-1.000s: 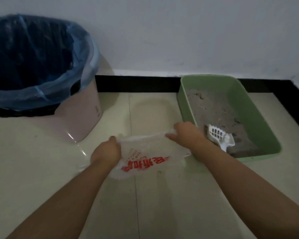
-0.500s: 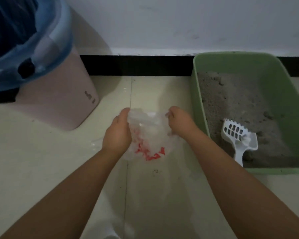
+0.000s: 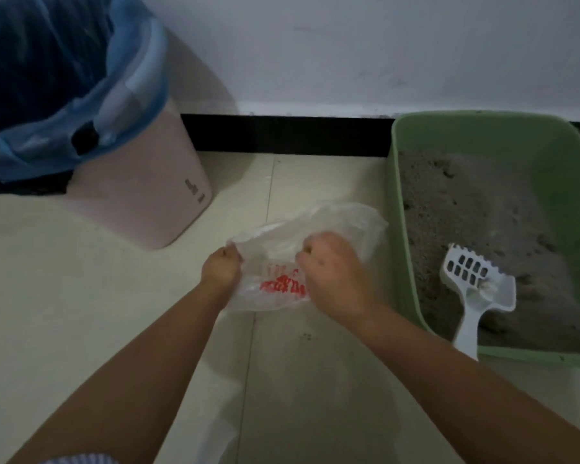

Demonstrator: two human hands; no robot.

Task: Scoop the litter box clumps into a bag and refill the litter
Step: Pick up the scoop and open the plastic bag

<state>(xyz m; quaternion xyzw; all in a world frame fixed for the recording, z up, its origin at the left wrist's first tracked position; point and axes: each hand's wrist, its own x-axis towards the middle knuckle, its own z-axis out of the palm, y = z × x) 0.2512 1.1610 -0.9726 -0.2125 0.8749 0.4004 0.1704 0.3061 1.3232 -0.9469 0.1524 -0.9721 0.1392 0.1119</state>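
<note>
Both arms reach forward over the floor, wrists slightly bent. The left hand (image 3: 222, 270) is clenched on the left edge of the bag (image 3: 318, 236), the right hand (image 3: 332, 279) grasping its near right part, knuckles up, spreading it. The bag sits between bin (image 3: 141, 202) and litter box (image 3: 395, 195). A scoop (image 3: 472, 289) lies in the litter (image 3: 476, 209).

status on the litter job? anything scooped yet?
Done: nothing scooped, as far as the view shows. The scoop lies untouched in the litter box, with dark clumps visible in the litter. In hand: left hand and right hand grip the plastic bag beside the box. Left: scooping, bagging, refilling.
</note>
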